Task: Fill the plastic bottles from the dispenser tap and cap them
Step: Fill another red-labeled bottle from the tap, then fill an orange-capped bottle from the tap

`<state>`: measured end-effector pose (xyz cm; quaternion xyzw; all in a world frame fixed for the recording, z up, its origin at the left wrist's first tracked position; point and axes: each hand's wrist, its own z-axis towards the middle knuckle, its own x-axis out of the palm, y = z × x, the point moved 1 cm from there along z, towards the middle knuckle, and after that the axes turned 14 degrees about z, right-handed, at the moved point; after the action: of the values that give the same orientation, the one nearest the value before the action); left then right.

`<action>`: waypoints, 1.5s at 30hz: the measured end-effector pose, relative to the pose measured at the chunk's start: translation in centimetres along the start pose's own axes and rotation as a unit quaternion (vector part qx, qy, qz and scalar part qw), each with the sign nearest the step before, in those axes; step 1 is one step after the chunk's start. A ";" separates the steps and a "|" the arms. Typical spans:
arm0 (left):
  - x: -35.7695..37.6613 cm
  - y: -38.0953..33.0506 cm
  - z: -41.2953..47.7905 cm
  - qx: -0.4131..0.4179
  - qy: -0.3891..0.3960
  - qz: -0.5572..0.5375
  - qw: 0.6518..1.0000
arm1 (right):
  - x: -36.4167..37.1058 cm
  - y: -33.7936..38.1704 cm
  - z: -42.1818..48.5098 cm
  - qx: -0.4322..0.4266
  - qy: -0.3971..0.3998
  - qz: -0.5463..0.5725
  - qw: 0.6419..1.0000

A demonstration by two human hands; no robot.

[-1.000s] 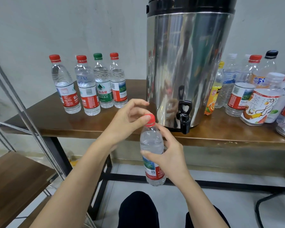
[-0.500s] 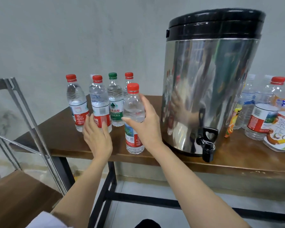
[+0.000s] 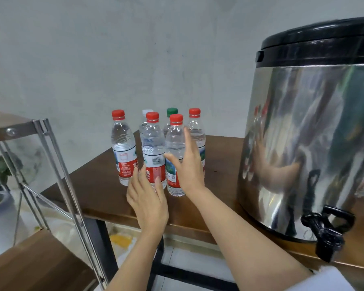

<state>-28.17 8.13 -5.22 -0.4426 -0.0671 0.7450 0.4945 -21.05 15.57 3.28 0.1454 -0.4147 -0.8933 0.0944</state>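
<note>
While both hands hover by the bottle cluster, neither grips anything.

Left hand [image 3: 147, 204]: nearest, fingers straight and together. Its tips are up at the label of the second bottle [image 3: 152, 148]; I can't tell if they touch.

Metal rack [image 3: 57, 164]: close in on the left.

Tap [image 3: 326, 232]: black, overhanging the table's [image 3: 219, 156] front edge far right, well apart from both hands.

Right hand [image 3: 189, 166]: further in, fingers straight and spread. The thumb reaches across the front bottle [image 3: 175, 143] and the palm is just beside it; contact unclear.

Front bottle: upright on the table, red cap on, tight against the second bottle.

Behind, all upright:
- leftmost bottle [image 3: 123, 148], red cap
- white-capped bottle [image 3: 145, 112], mostly hidden
- green-capped bottle [image 3: 172, 111]
- rear bottle [image 3: 198, 133], red cap

Steel dispenser [image 3: 313, 133]: black lid, on the table to the right, reflecting the right hand.
</note>
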 end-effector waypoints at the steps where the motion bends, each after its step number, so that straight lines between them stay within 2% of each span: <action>1: 0.0 0.0 0.0 0.001 -0.002 -0.001 1.000 | 0.3 -0.2 0.3 -0.003 -0.003 -0.006 1.000; 7: -0.2 0.0 -0.1 0.005 -0.004 -0.013 1.000 | 0.8 -1.0 0.5 -0.009 -0.015 -0.020 1.000; 10: -0.3 -0.1 -0.1 0.005 0.003 -0.014 1.000 | -0.2 -0.5 0.2 0.006 0.022 -0.022 1.000; 16: -0.5 -0.1 -0.5 0.014 0.026 -0.008 1.000 | -5.3 1.8 -4.1 -0.002 0.103 -0.107 0.989; 20: -1.9 -1.5 -3.1 0.018 0.046 -0.096 0.994 | -10.4 3.2 -8.7 -0.038 0.099 -0.102 0.989; 23: -4.2 -3.9 -5.8 0.066 0.049 -0.185 0.979 | -14.3 4.4 -11.9 -0.055 0.090 -0.085 0.991; 27: -8.6 -9.5 -8.5 0.128 0.037 -0.315 0.940 | -20.0 7.0 -15.7 -0.097 0.044 -0.074 0.992; 30: -11.8 -14.5 -11.0 0.174 0.037 -0.409 0.895 | -24.1 8.0 -17.4 -0.132 -0.018 -0.092 0.987; 34: -14.0 -20.6 -15.8 0.267 0.029 -0.481 0.835 | -29.8 7.9 -18.9 -0.149 -0.089 -0.125 0.977; 37: -13.4 -24.5 -19.5 0.311 0.061 -0.508 0.801 | -34.1 7.4 -20.1 -0.142 -0.128 -0.154 0.969; 40: -10.8 -28.1 -22.6 0.315 0.132 -0.499 0.797 | -38.2 6.2 -20.9 -0.115 -0.175 -0.194 0.958; 45: -3.3 -33.2 -25.7 0.344 0.230 -0.360 0.836 | -44.9 4.7 -21.0 -0.079 -0.284 -0.281 0.913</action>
<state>13.42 13.50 -0.82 -0.3471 0.1543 0.3667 0.8492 28.44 10.57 2.11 -0.0115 -0.2943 -0.9163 -0.2713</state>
